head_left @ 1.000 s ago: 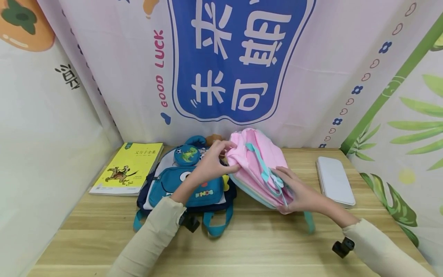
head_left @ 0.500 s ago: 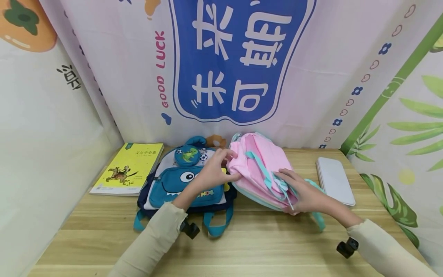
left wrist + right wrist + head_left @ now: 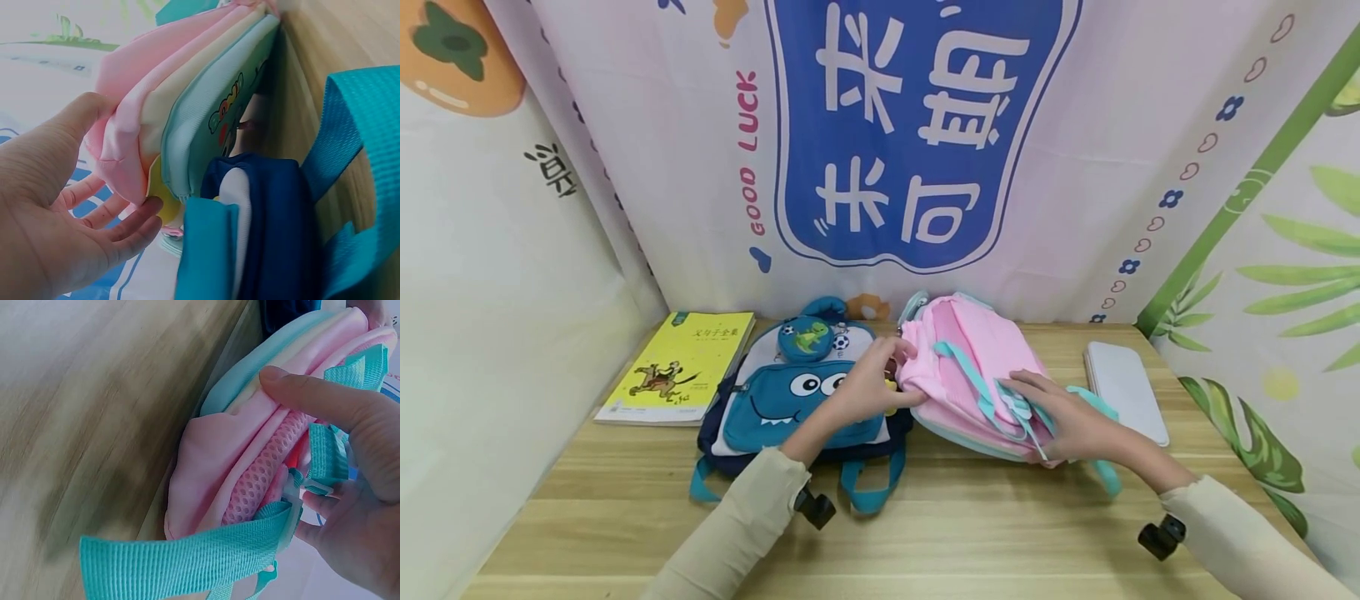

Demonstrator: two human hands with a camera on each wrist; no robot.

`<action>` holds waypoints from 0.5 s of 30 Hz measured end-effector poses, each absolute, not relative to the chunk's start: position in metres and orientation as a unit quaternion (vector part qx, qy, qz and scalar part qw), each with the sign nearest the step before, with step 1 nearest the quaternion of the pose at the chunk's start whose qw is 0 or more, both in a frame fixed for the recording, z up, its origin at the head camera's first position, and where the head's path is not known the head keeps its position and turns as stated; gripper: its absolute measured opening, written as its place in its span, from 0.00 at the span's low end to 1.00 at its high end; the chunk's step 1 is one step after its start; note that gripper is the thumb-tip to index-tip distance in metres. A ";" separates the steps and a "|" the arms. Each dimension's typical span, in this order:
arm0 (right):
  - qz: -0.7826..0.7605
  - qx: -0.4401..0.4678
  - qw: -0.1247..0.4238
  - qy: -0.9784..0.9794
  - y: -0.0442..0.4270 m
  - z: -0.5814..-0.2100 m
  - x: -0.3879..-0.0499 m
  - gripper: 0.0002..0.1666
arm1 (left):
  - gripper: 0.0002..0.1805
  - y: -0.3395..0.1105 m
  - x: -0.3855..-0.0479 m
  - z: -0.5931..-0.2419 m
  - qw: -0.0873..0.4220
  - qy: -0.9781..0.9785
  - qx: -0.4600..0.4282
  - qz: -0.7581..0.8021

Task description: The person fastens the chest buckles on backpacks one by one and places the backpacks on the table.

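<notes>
A pink backpack with turquoise straps lies tilted, strap side up, at the table's middle right. My left hand grips its left side, thumb on the pink fabric and fingertips touching the edge in the left wrist view. My right hand holds the lower right edge, thumb on the side and fingers by the strap buckle. In the left wrist view, the mint front carries a printed figure. Directly left, a blue dinosaur backpack lies face up, partly behind my left hand and wrist.
A yellow book lies at the back left of the wooden table. To the right rests a white flat case. A printed curtain hangs right behind the backpacks, with more printed cloth on both sides.
The pink backpack has come down and shifted slightly right and nearer, lying flatter. Both hands have moved along with it. The blue backpack, book and case have stayed put.
</notes>
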State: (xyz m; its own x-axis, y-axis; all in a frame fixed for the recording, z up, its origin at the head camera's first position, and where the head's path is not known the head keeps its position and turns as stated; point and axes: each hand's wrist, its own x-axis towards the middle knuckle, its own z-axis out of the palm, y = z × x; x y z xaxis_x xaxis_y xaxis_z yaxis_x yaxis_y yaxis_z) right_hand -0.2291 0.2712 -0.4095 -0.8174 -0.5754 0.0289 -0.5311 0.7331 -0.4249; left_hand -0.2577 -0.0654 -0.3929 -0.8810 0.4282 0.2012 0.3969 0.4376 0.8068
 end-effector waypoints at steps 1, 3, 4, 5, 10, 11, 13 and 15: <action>-0.219 -0.292 0.064 0.929 0.272 -0.409 -0.229 0.64 | 0.29 -0.065 -0.258 -0.394 0.016 0.847 0.246 0.472; -0.233 -0.286 0.084 0.926 0.274 -0.408 -0.229 0.63 | 0.29 -0.065 -0.257 -0.396 0.016 0.847 0.249 0.468; -0.238 -0.284 0.092 0.924 0.275 -0.407 -0.229 0.62 | 0.29 -0.064 -0.257 -0.397 0.016 0.848 0.253 0.466; -0.243 -0.283 0.099 0.923 0.276 -0.407 -0.229 0.62 | 0.28 -0.064 -0.257 -0.398 0.016 0.848 0.256 0.464; -0.239 -0.295 0.103 0.919 0.281 -0.407 -0.230 0.60 | 0.29 -0.063 -0.255 -0.403 0.023 0.850 0.264 0.456; -0.234 -0.302 0.099 0.919 0.282 -0.407 -0.230 0.60 | 0.30 -0.062 -0.255 -0.404 0.026 0.851 0.261 0.454; -0.227 -0.315 0.096 0.916 0.284 -0.407 -0.230 0.58 | 0.31 -0.061 -0.254 -0.407 0.035 0.854 0.256 0.451; -0.219 -0.327 0.094 0.914 0.285 -0.408 -0.231 0.57 | 0.31 -0.061 -0.254 -0.411 0.044 0.859 0.250 0.445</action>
